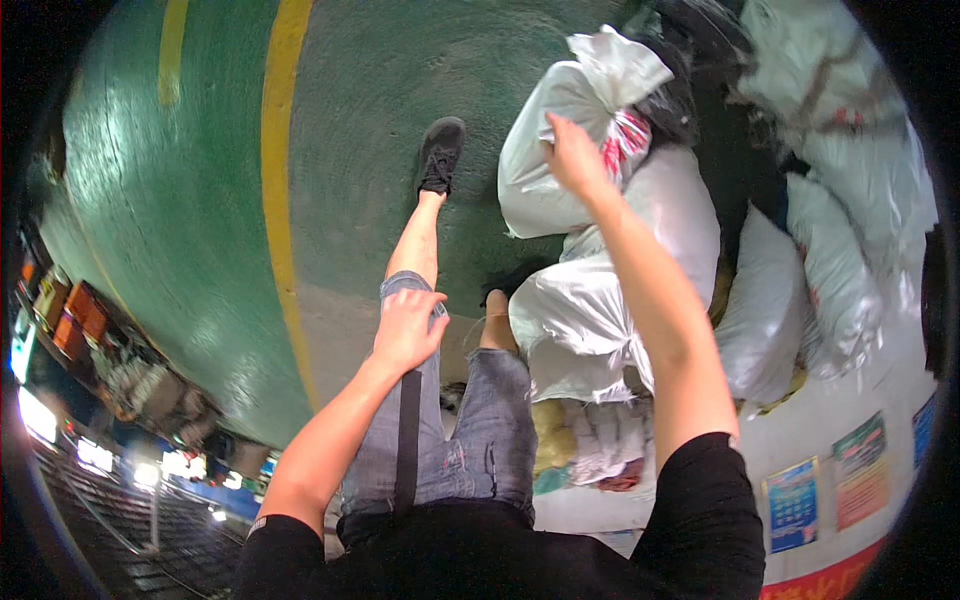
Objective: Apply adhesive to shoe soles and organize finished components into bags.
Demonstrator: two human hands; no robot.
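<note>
My left hand (408,330) lies on my bent leg near the knee, over the rolled hem of the grey denim shorts (490,420). Its fingers are stretched out and it holds nothing. My right arm reaches forward, and the right hand (577,160) is over a tied white sack (545,185) with red print and a bunched neck. The visible fingers of that hand are bent and apart; whether they touch the sack is hard to see. Nearer to me sits a second tied white sack (570,310), with another pale full sack (680,205) beside it.
More full white sacks (765,300) lean by the wall at right, near black plastic bags (690,60). Posters (792,505) hang on the pale wall. The green floor (180,240) carries a yellow line (278,200). My dark shoe (441,155) stands left of the sacks.
</note>
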